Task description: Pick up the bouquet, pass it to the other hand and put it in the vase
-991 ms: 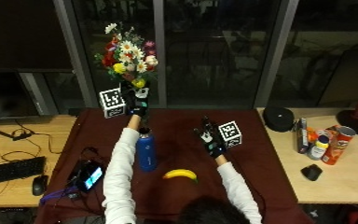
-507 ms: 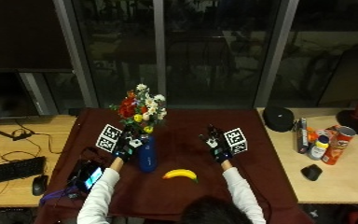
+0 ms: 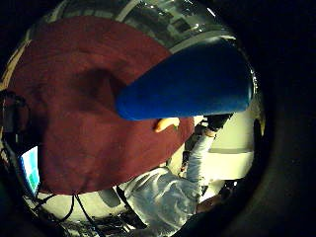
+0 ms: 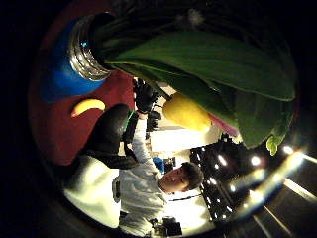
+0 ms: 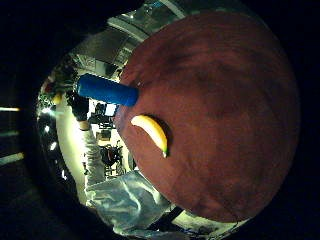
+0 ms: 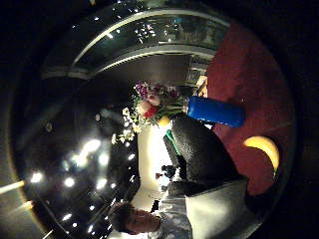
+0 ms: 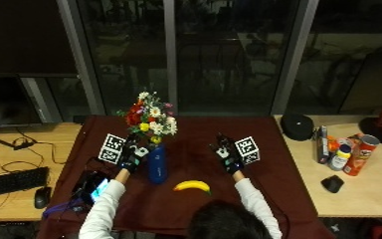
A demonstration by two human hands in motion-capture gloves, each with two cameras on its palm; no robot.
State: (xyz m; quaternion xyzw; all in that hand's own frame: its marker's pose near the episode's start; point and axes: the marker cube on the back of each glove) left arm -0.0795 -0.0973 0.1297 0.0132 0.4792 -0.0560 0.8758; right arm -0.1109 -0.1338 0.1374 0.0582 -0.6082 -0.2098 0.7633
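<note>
On the dark red tablecloth (image 7: 197,134), left of centre — blue vase (image 7: 156,168) upright, with the bouquet (image 7: 148,117) standing in its silver neck, blooms red, white and yellow above the rim. Left hand (image 7: 135,157) just beside the vase's left side, near the stems at the neck; cannot tell whether its fingers still grasp the stems or lie released. Right hand (image 7: 225,154) well apart to the right, raised over bare cloth, fingers relaxed and grasping nothing. Near the vase's base, toward the person — yellow banana (image 7: 191,185) lying on the cloth. At the cloth's near left corner, lit phone (image 7: 98,186).
</note>
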